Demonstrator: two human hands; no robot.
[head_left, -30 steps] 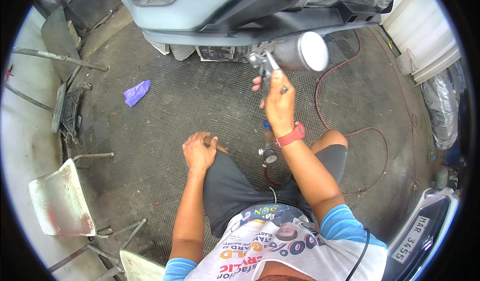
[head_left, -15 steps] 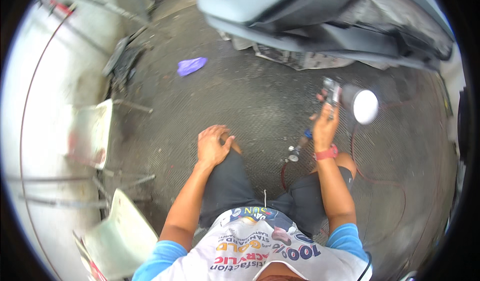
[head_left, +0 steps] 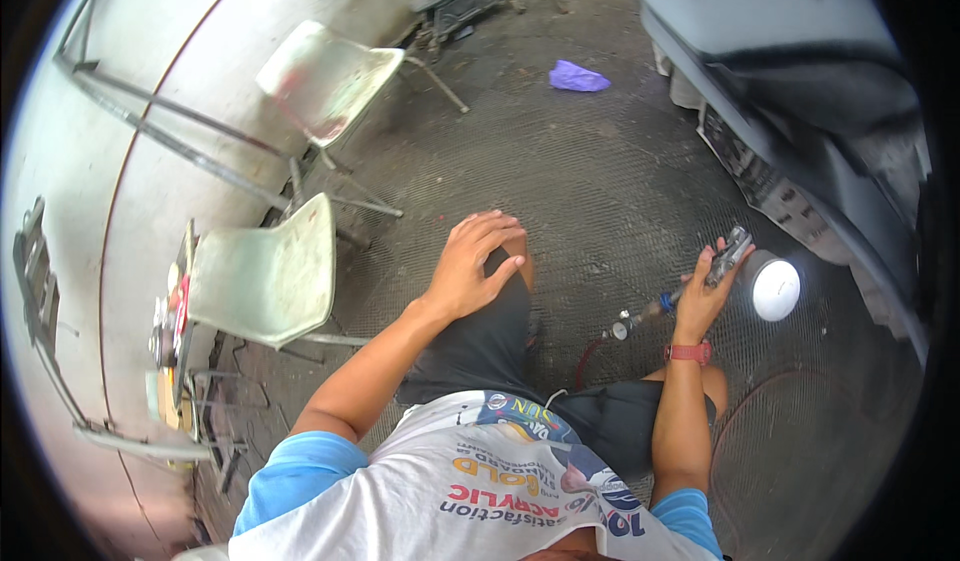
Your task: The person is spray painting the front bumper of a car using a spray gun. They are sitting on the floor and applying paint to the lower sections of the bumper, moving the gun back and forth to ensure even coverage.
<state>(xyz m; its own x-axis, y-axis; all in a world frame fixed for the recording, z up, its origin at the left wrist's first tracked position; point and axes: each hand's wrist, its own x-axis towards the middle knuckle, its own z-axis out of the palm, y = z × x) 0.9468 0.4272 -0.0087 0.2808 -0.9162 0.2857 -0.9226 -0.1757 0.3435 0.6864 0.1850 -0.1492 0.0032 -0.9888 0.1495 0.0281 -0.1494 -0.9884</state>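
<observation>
My right hand (head_left: 703, 303), with a red watch (head_left: 690, 352) on the wrist, is closed around a metal paint spray gun (head_left: 737, 248). A round cup with a white top (head_left: 777, 291) sits at the gun's right side. From the gun's lower end a blue fitting and a small gauge (head_left: 621, 328) extend leftward, with a reddish hose (head_left: 588, 361) running down from there. My left hand (head_left: 472, 266) lies on my bent left knee, fingers stretched out and holding nothing.
A grey vehicle body (head_left: 790, 51) fills the upper right, with printed masking paper (head_left: 745, 156) along its lower edge. Two pale chairs (head_left: 270, 276) stand at left by the white wall (head_left: 215, 61). A crumpled purple piece (head_left: 578, 77) lies on the dark ribbed floor.
The view has swung left, so the vehicle sits farther right and more of the chairs shows. The spray gun is now tilted to the right. My left hand stays on the knee.
</observation>
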